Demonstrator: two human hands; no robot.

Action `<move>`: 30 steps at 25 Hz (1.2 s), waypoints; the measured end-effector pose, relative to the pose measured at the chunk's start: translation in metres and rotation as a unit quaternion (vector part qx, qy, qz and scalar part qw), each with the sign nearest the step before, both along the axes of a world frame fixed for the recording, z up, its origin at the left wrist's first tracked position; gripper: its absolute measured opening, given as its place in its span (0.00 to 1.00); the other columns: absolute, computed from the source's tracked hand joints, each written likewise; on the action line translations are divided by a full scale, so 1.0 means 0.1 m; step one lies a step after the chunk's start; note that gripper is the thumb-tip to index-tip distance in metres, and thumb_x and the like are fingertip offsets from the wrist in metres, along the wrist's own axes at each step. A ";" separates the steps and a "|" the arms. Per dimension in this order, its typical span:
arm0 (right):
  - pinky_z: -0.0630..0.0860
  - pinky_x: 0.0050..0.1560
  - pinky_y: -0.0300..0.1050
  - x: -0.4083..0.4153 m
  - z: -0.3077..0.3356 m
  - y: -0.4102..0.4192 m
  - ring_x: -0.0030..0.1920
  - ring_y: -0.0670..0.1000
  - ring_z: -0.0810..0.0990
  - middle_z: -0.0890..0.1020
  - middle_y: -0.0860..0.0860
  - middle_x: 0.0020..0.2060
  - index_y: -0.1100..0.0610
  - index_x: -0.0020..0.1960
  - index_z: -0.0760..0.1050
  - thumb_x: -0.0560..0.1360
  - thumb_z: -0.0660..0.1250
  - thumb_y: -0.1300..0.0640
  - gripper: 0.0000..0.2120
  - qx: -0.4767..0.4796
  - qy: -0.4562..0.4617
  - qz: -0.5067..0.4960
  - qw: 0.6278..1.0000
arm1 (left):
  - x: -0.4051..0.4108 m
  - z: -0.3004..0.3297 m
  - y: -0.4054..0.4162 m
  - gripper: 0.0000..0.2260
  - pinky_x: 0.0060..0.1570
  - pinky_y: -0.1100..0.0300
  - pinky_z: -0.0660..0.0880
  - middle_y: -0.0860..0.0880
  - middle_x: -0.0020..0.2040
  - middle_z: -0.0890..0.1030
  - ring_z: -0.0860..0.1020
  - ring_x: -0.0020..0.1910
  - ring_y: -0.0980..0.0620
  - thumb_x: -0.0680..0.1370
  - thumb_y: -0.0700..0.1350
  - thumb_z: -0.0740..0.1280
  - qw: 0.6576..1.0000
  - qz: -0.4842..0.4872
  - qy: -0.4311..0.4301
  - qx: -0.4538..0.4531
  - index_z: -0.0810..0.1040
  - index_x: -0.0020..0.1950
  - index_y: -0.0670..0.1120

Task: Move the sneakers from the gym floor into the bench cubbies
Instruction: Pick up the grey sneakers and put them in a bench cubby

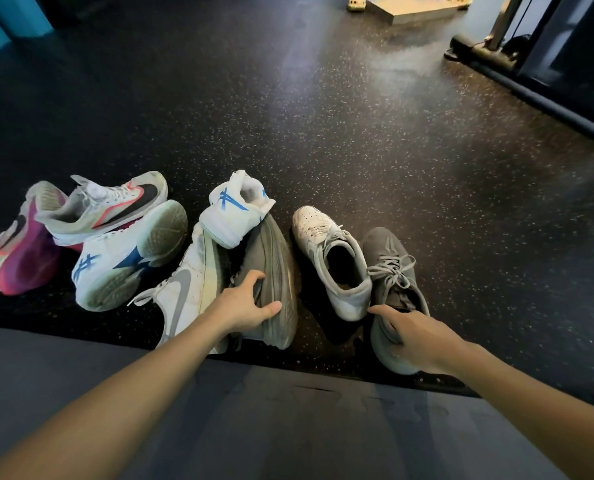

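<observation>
Several sneakers lie on the dark speckled gym floor beyond the bench top (81, 393). My left hand (250, 304) grips a grey sneaker (275, 258) that lies tipped on its side, thumb over its sole edge. My right hand (413, 337) grips the heel of a second grey sneaker (389, 268) standing upright with its laces loose. Between them stands a white sneaker (323, 244). Left of my left hand lie a white sneaker with a grey swoosh (184, 299) and two white sneakers with blue stripes (233, 209) (122, 261). The cubbies are out of sight.
At the far left, a white and black sneaker (115, 206) rests across a pink one (22, 258). A machine base (531, 74) runs along the right edge. A grey platform (413, 10) and someone's shoes sit at the top. A teal post (15, 15) stands top left.
</observation>
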State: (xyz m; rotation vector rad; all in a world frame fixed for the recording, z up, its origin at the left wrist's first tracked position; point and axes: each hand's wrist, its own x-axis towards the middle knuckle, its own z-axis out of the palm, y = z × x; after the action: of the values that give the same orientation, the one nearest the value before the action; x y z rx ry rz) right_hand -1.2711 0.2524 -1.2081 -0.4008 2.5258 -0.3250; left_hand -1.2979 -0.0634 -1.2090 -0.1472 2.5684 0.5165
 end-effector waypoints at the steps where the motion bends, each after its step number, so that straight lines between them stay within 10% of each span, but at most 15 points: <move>1: 0.72 0.39 0.46 -0.01 0.00 0.00 0.49 0.54 0.77 0.78 0.50 0.53 0.42 0.74 0.53 0.75 0.61 0.52 0.30 0.004 -0.003 0.002 1.000 | 0.00 -0.01 0.00 0.31 0.44 0.56 0.71 0.45 0.55 0.78 0.76 0.45 0.46 0.73 0.67 0.63 1.000 0.000 0.001 -0.001 0.56 0.70 0.57; 10: 0.69 0.37 0.47 -0.01 0.02 -0.01 0.42 0.52 0.72 0.74 0.48 0.45 0.44 0.70 0.57 0.75 0.62 0.56 0.27 0.017 0.013 0.019 1.000 | 0.05 -0.01 0.08 0.31 0.50 0.52 0.72 0.46 0.55 0.76 0.76 0.53 0.43 0.72 0.66 0.65 0.999 0.004 0.020 0.038 0.55 0.68 0.60; 17: 0.65 0.33 0.48 -0.03 0.12 0.04 0.35 0.50 0.69 0.68 0.43 0.31 0.45 0.55 0.62 0.73 0.60 0.57 0.14 0.013 0.096 0.012 0.995 | 0.19 0.01 0.24 0.26 0.52 0.54 0.68 0.54 0.58 0.70 0.74 0.53 0.50 0.71 0.46 0.74 0.975 0.018 0.114 0.190 0.59 0.55 0.57; 24: 0.61 0.32 0.47 -0.10 0.34 0.14 0.34 0.50 0.68 0.72 0.44 0.33 0.41 0.46 0.57 0.71 0.62 0.55 0.15 -0.005 0.145 -0.036 0.989 | 0.05 0.33 0.44 0.19 0.33 0.58 0.68 0.52 0.33 0.67 0.65 0.28 0.58 0.67 0.42 0.73 0.961 0.039 0.140 0.234 0.68 0.47 0.57; 30: 0.65 0.30 0.47 -0.22 0.66 0.24 0.31 0.51 0.67 0.69 0.44 0.29 0.44 0.44 0.58 0.71 0.64 0.57 0.14 0.003 0.227 -0.054 0.972 | -0.07 0.85 0.56 0.17 0.34 0.55 0.66 0.51 0.34 0.71 0.66 0.30 0.53 0.65 0.39 0.72 0.973 -0.037 0.153 0.168 0.68 0.45 0.53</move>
State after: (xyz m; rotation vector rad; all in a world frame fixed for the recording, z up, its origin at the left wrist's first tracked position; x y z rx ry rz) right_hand -1.2934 0.2766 -1.1423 -0.3697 3.0036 -0.2927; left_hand -1.3048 -0.0078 -1.1237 0.1586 2.7172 1.0023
